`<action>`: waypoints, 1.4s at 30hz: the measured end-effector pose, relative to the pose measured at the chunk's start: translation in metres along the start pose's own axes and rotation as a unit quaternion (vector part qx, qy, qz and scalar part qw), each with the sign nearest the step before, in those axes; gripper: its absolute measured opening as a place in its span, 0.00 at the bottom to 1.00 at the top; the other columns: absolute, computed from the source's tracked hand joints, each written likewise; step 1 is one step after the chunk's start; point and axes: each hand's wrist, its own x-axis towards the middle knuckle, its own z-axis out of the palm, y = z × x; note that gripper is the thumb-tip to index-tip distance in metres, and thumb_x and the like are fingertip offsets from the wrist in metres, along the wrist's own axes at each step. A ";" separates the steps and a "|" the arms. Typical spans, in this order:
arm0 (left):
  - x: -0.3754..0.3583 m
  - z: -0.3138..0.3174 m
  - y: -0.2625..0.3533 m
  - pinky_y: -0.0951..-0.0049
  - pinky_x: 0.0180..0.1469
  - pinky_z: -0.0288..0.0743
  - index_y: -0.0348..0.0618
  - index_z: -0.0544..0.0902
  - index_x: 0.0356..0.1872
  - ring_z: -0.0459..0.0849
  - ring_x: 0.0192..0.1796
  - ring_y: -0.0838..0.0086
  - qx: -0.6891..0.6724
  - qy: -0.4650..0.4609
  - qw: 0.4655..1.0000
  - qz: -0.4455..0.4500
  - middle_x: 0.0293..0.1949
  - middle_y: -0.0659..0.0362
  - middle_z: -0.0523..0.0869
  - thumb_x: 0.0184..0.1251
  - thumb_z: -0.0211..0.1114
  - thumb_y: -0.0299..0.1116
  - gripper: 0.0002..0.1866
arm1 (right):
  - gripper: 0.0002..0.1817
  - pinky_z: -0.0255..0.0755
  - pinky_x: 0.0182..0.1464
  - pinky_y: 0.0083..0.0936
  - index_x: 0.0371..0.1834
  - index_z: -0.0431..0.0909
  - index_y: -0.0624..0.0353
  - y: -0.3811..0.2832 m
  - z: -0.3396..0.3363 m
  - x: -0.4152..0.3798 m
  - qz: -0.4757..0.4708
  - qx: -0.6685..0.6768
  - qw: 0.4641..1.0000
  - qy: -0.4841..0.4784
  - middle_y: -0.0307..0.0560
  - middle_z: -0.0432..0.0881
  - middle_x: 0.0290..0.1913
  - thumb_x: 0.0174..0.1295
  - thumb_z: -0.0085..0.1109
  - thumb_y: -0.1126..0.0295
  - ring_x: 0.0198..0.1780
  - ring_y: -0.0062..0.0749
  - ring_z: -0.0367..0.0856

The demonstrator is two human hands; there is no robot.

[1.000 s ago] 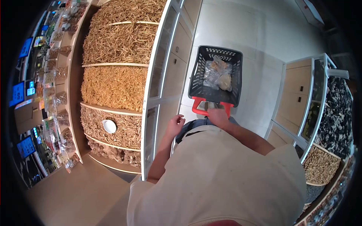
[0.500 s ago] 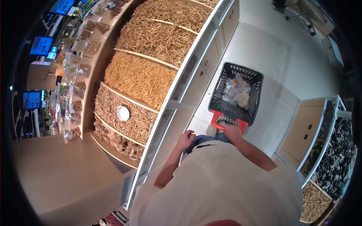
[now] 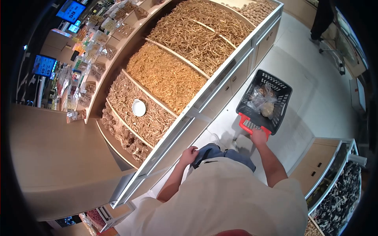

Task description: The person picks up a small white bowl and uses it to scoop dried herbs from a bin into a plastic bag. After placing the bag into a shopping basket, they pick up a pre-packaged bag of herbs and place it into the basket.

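My right hand is wrapped round the red handle of a black plastic shopping basket. Clear plastic bags lie in the basket, one with something pale and round in it. At my left hip, beside the blue jeans, my left hand hangs with loosely bent fingers and nothing in it. The long display bin's frame is the nearest fixture to that hand. A white scoop or dish rests on light brown dried strips in one of its compartments.
Yellow dried strips and brown ones fill other compartments. Packed bags line a shelf behind, with blue price screens. Right, another bin holds dark dried pieces. A person's dark-clothed leg shows near a wheeled cart.
My view has turned and shifted, so the bins and basket sit further right. More of my legs and shoes shows, and a person's leg has come into view top right.
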 end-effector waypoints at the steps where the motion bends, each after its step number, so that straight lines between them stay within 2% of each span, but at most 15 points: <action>1: 0.000 -0.003 0.002 0.71 0.38 0.74 0.37 0.81 0.48 0.79 0.31 0.73 -0.012 0.007 1.000 -0.006 0.26 0.57 0.81 0.64 0.64 0.38 0.17 | 0.12 0.77 0.46 0.42 0.37 0.79 0.53 0.000 -0.008 0.008 -0.004 -0.004 1.000 0.001 0.50 0.85 0.37 0.53 0.63 0.60 0.42 0.46 0.84; 5: 0.012 -0.018 0.016 0.73 0.37 0.73 0.37 0.81 0.48 0.77 0.31 0.77 -0.058 0.003 0.998 -0.009 0.26 0.61 0.80 0.65 0.63 0.37 0.16 | 0.12 0.76 0.45 0.43 0.37 0.79 0.54 0.009 -0.026 0.043 0.021 -0.009 0.999 0.041 0.51 0.84 0.36 0.53 0.64 0.61 0.41 0.47 0.84; 7: 0.027 -0.021 0.021 0.75 0.38 0.73 0.38 0.81 0.48 0.77 0.31 0.79 -0.128 0.000 0.992 0.016 0.27 0.63 0.80 0.67 0.62 0.36 0.14 | 0.12 0.76 0.44 0.44 0.36 0.78 0.54 0.005 -0.042 0.058 0.028 -0.017 0.998 0.052 0.52 0.84 0.36 0.53 0.64 0.62 0.41 0.48 0.83; 8: 0.038 -0.024 0.022 0.75 0.38 0.73 0.38 0.81 0.48 0.77 0.31 0.79 -0.136 0.001 0.991 0.018 0.27 0.63 0.80 0.67 0.62 0.36 0.14 | 0.11 0.76 0.44 0.44 0.36 0.78 0.54 0.005 -0.053 0.063 0.053 -0.016 0.997 0.053 0.52 0.84 0.36 0.53 0.64 0.63 0.41 0.49 0.83; 10: 0.066 -0.032 0.031 0.74 0.43 0.76 0.38 0.81 0.49 0.83 0.37 0.74 -0.152 -0.012 0.986 0.061 0.33 0.58 0.85 0.67 0.62 0.35 0.14 | 0.11 0.77 0.43 0.44 0.36 0.78 0.55 0.006 -0.067 0.081 0.074 -0.026 0.995 0.061 0.52 0.84 0.36 0.53 0.64 0.63 0.41 0.50 0.83; 15: 0.126 -0.079 0.083 0.72 0.45 0.77 0.39 0.81 0.49 0.84 0.39 0.72 -0.200 0.014 0.976 0.091 0.35 0.57 0.86 0.67 0.62 0.35 0.14 | 0.09 0.76 0.43 0.45 0.36 0.78 0.56 0.020 -0.092 0.122 0.141 -0.071 0.983 0.095 0.53 0.83 0.37 0.57 0.63 0.64 0.41 0.51 0.83; 18: 0.154 -0.099 0.090 0.72 0.47 0.77 0.40 0.81 0.49 0.85 0.42 0.71 -0.233 0.035 0.967 0.095 0.39 0.55 0.87 0.68 0.62 0.36 0.14 | 0.11 0.76 0.44 0.46 0.36 0.80 0.56 0.026 -0.109 0.140 0.179 -0.061 0.977 0.100 0.54 0.84 0.37 0.56 0.65 0.62 0.42 0.52 0.83; 19: 0.160 -0.106 0.094 0.74 0.46 0.76 0.40 0.81 0.49 0.83 0.41 0.75 -0.252 0.041 0.961 0.111 0.38 0.58 0.85 0.69 0.62 0.35 0.13 | 0.12 0.75 0.44 0.46 0.36 0.81 0.56 0.032 -0.113 0.147 0.199 -0.043 0.974 0.102 0.54 0.84 0.36 0.55 0.66 0.61 0.42 0.53 0.83; 21: 0.176 -0.118 0.097 0.78 0.45 0.75 0.38 0.80 0.49 0.80 0.40 0.80 -0.278 0.044 0.947 0.152 0.38 0.61 0.84 0.70 0.62 0.33 0.12 | 0.13 0.75 0.43 0.46 0.35 0.82 0.57 0.048 -0.117 0.161 0.185 -0.032 0.977 0.104 0.55 0.84 0.36 0.54 0.68 0.60 0.42 0.53 0.82; 24: 0.201 -0.150 0.109 0.80 0.45 0.74 0.37 0.80 0.49 0.80 0.41 0.81 -0.353 0.003 0.927 0.129 0.39 0.61 0.84 0.70 0.61 0.30 0.11 | 0.15 0.74 0.42 0.47 0.33 0.82 0.59 0.055 -0.121 0.171 0.162 -0.027 0.980 0.110 0.57 0.84 0.34 0.51 0.70 0.59 0.41 0.56 0.82; 26: 0.221 -0.172 0.119 0.81 0.44 0.74 0.37 0.80 0.48 0.80 0.41 0.83 -0.346 0.026 0.928 0.140 0.39 0.61 0.84 0.69 0.61 0.29 0.10 | 0.12 0.75 0.45 0.46 0.38 0.82 0.55 0.056 -0.127 0.176 0.156 -0.060 0.981 0.094 0.55 0.84 0.39 0.56 0.65 0.60 0.44 0.53 0.82; 31: 0.258 -0.204 0.137 0.80 0.42 0.75 0.36 0.79 0.48 0.81 0.40 0.82 -0.383 0.090 0.912 0.114 0.37 0.62 0.85 0.71 0.59 0.30 0.10 | 0.14 0.73 0.44 0.47 0.34 0.79 0.61 0.056 -0.145 0.186 0.153 -0.022 0.982 0.106 0.58 0.82 0.36 0.52 0.69 0.63 0.43 0.56 0.80; 36: 0.278 -0.179 0.156 0.83 0.38 0.73 0.37 0.79 0.46 0.80 0.38 0.83 -0.414 0.098 0.903 0.063 0.36 0.62 0.83 0.72 0.59 0.31 0.09 | 0.11 0.72 0.44 0.47 0.35 0.78 0.62 0.060 -0.172 0.194 0.082 0.010 0.993 0.087 0.59 0.81 0.37 0.56 0.66 0.66 0.43 0.57 0.79; 40: 0.282 -0.156 0.181 0.82 0.39 0.73 0.39 0.79 0.46 0.80 0.38 0.83 -0.417 0.096 0.903 0.032 0.36 0.63 0.83 0.73 0.58 0.33 0.09 | 0.07 0.74 0.42 0.48 0.38 0.78 0.57 0.072 -0.166 0.193 0.052 0.013 0.997 0.056 0.58 0.80 0.38 0.58 0.60 0.68 0.41 0.56 0.80; 42: 0.289 -0.144 0.190 0.83 0.36 0.72 0.39 0.81 0.44 0.79 0.35 0.84 -0.416 0.131 0.900 -0.029 0.34 0.65 0.84 0.70 0.61 0.33 0.09 | 0.07 0.74 0.42 0.48 0.37 0.78 0.57 0.068 -0.168 0.190 0.047 0.022 0.998 0.044 0.57 0.80 0.38 0.58 0.60 0.69 0.41 0.56 0.80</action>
